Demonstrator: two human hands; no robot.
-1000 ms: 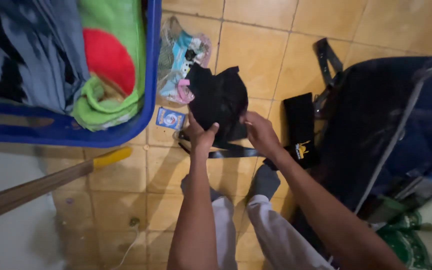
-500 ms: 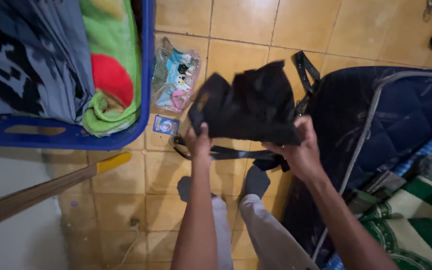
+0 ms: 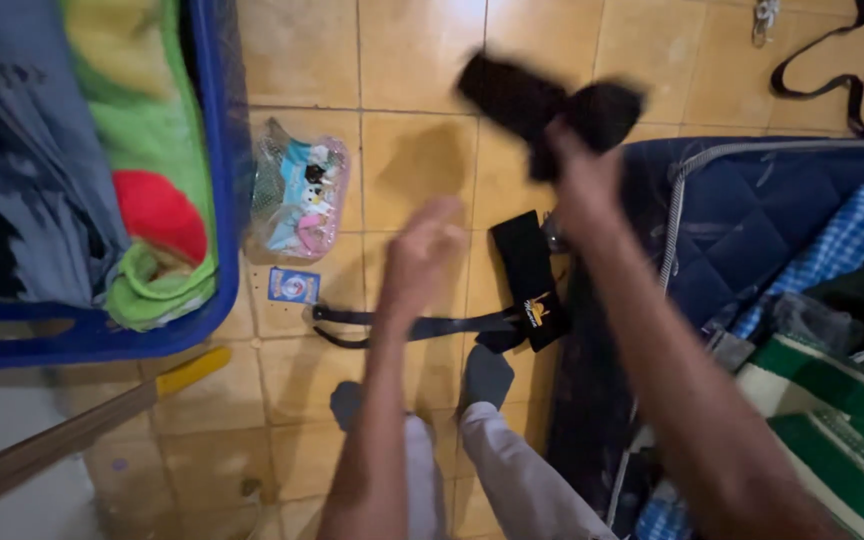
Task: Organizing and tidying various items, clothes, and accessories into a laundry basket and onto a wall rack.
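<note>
My right hand (image 3: 584, 185) is raised above the tiled floor and grips a black piece of clothing (image 3: 542, 100), which is bunched up and blurred. My left hand (image 3: 424, 255) hangs lower and to the left, fingers loosely apart, holding nothing. Below both hands a small black bag with a long dark strap (image 3: 530, 280) lies on the tiles. An open dark blue suitcase (image 3: 742, 230) with folded clothes in it lies to the right of my right arm.
A blue laundry basket (image 3: 217, 200) at the left holds grey, green and red fabrics. A clear pouch of small items (image 3: 299, 195) and a small blue card (image 3: 293, 286) lie beside it. A yellow-ended stick (image 3: 102, 415) crosses the lower left. My legs and grey socks show below.
The black garment was spread between both hands; now only my right hand holds it, bunched and lifted higher. My left hand has let go and dropped down.
</note>
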